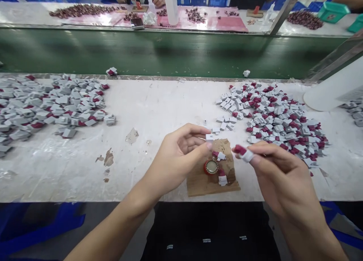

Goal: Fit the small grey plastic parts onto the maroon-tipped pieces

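Between thumb and fingertips, my left hand [177, 159] pinches a small grey plastic block [209, 137]. My right hand [283, 174] grips a grey-and-maroon plastic piece [244, 153], its maroon end pointing left. The two pieces are apart, held just above a brown cardboard sheet [198, 183]. On that cardboard sits a bottle cap [211, 166] with a red rim, open side up. Beside the cap lie two more grey-and-maroon pieces, one above [219, 155] and one below right [222, 178].
Heaps of grey-and-maroon pieces lie at left [56, 102] and right [283, 121]. A white bottle [334, 87] leans in at the far right. Beyond the table edge runs a green conveyor belt [170, 53]. Across it, people work at another table with dark red parts [82, 10].
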{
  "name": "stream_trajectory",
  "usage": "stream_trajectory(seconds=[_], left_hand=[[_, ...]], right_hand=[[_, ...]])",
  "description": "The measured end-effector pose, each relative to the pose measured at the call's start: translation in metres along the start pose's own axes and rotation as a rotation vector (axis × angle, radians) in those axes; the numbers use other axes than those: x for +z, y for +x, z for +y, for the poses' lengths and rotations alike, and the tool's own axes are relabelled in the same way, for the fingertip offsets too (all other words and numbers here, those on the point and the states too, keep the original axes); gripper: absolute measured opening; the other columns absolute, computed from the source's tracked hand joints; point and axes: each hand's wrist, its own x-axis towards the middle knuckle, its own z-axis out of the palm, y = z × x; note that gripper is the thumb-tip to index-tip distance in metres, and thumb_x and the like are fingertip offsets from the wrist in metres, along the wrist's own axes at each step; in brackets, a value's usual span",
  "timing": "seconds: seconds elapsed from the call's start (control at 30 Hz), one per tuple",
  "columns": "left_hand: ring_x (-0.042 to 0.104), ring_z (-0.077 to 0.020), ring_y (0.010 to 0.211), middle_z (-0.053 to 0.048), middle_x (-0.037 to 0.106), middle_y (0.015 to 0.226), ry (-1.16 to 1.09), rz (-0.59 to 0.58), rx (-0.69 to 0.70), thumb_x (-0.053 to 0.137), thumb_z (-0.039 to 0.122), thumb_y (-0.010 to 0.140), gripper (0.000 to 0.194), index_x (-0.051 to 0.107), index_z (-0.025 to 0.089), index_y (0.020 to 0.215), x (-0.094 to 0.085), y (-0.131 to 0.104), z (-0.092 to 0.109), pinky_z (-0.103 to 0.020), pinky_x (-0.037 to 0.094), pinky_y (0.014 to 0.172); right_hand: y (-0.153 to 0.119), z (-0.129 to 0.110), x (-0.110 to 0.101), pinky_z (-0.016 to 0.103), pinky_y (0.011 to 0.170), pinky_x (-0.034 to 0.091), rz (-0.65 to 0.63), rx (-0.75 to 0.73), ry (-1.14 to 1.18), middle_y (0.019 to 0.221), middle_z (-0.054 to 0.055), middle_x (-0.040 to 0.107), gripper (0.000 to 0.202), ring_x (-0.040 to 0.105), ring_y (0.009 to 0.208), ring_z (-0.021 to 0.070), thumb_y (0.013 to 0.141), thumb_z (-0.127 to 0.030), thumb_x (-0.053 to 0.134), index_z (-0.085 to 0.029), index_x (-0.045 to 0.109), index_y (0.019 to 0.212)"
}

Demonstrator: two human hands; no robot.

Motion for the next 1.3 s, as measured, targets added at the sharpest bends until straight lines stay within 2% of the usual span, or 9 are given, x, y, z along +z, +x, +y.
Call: stream_trajectory(seconds=[0.1, 0.17, 0.3, 0.4, 0.63, 0.77, 0.9, 1.17, 1.3], left_hand=[[0.082, -0.022, 0.092, -0.004, 0.084, 0.096, -0.167, -0.097, -0.019, 0.083, 0.026, 0.098, 0.02, 0.079, 0.021, 0.116, 0.015, 0.004, 0.007, -0.034, 0.07, 0.083], [0.083, -0.0229, 0.095, -0.005, 0.084, 0.097, -0.232, -0.138, -0.014, 0.082, 0.025, 0.099, 0.017, 0.079, 0.02, 0.114, 0.024, 0.007, 0.009, -0.035, 0.07, 0.086], [0.083, -0.025, 0.105, -0.007, 0.085, 0.106, -0.296, -0.17, -0.02, 0.082, 0.023, 0.099, 0.018, 0.078, 0.019, 0.116, 0.036, 0.011, 0.007, -0.038, 0.069, 0.093], [0.083, -0.0238, 0.103, -0.008, 0.085, 0.107, -0.318, -0.175, -0.025, 0.083, 0.023, 0.099, 0.019, 0.078, 0.018, 0.116, 0.038, 0.013, 0.004, -0.037, 0.069, 0.095], [0.081, -0.0222, 0.099, -0.007, 0.085, 0.104, -0.305, -0.185, -0.035, 0.082, 0.023, 0.099, 0.018, 0.079, 0.018, 0.116, 0.036, 0.014, 0.002, -0.035, 0.068, 0.092], [0.081, -0.021, 0.099, -0.006, 0.085, 0.106, -0.295, -0.19, -0.045, 0.086, 0.026, 0.097, 0.022, 0.08, 0.019, 0.117, 0.034, 0.016, 0.001, -0.032, 0.068, 0.09], [0.082, -0.0209, 0.102, -0.005, 0.086, 0.106, -0.293, -0.205, -0.041, 0.084, 0.024, 0.099, 0.016, 0.082, 0.02, 0.114, 0.031, 0.017, -0.003, -0.031, 0.068, 0.091], [0.082, -0.0201, 0.095, -0.003, 0.085, 0.1, -0.153, -0.204, 0.004, 0.082, 0.021, 0.098, 0.011, 0.082, 0.022, 0.109, 0.022, 0.015, -0.001, -0.032, 0.066, 0.086], [0.08, -0.022, 0.095, -0.004, 0.085, 0.103, -0.026, -0.196, 0.077, 0.079, 0.023, 0.098, 0.011, 0.08, 0.022, 0.109, 0.009, 0.035, 0.007, -0.035, 0.065, 0.086]], right_hand=[[0.016, 0.003, -0.002, 0.051, 0.112, 0.066, 0.024, 0.121, 0.291, 0.107, -0.003, 0.09, 0.017, 0.085, 0.117, 0.0253, 0.101, -0.021, 0.076, -0.036, 0.084, 0.098], [0.023, 0.003, -0.001, 0.054, 0.118, 0.062, -0.007, 0.159, 0.352, 0.107, -0.002, 0.091, 0.017, 0.084, 0.123, 0.0255, 0.1, -0.022, 0.074, -0.035, 0.083, 0.097], [0.026, 0.004, -0.002, 0.056, 0.111, 0.066, -0.079, 0.18, 0.269, 0.111, 0.003, 0.091, 0.009, 0.084, 0.12, 0.0297, 0.099, -0.031, 0.074, -0.032, 0.082, 0.102], [0.024, 0.008, -0.002, 0.054, 0.106, 0.068, -0.062, 0.191, 0.287, 0.11, 0.003, 0.091, 0.007, 0.085, 0.114, 0.0292, 0.099, -0.032, 0.076, -0.032, 0.082, 0.103], [0.023, 0.013, 0.003, 0.047, 0.101, 0.07, 0.0, 0.234, 0.407, 0.106, 0.003, 0.09, 0.009, 0.086, 0.103, 0.0263, 0.091, -0.034, 0.091, -0.03, 0.089, 0.099], [0.023, 0.014, 0.005, 0.035, 0.098, 0.068, 0.029, 0.245, 0.412, 0.103, 0.001, 0.089, 0.01, 0.084, 0.099, 0.0207, 0.089, -0.034, 0.095, -0.03, 0.09, 0.096], [0.025, 0.012, 0.003, 0.023, 0.091, 0.066, 0.008, 0.202, 0.321, 0.096, 0.0, 0.086, 0.012, 0.081, 0.094, 0.0159, 0.086, -0.035, 0.1, -0.029, 0.091, 0.093], [0.03, 0.013, -0.001, 0.023, 0.088, 0.066, -0.155, 0.154, 0.186, 0.102, 0.001, 0.085, 0.005, 0.082, 0.097, 0.0158, 0.098, -0.034, 0.091, -0.032, 0.09, 0.102], [0.059, -0.001, 0.003, 0.03, 0.085, 0.068, -0.213, 0.105, 0.045, 0.102, 0.003, 0.087, 0.011, 0.084, 0.097, 0.0211, 0.094, -0.037, 0.092, -0.029, 0.089, 0.101]])
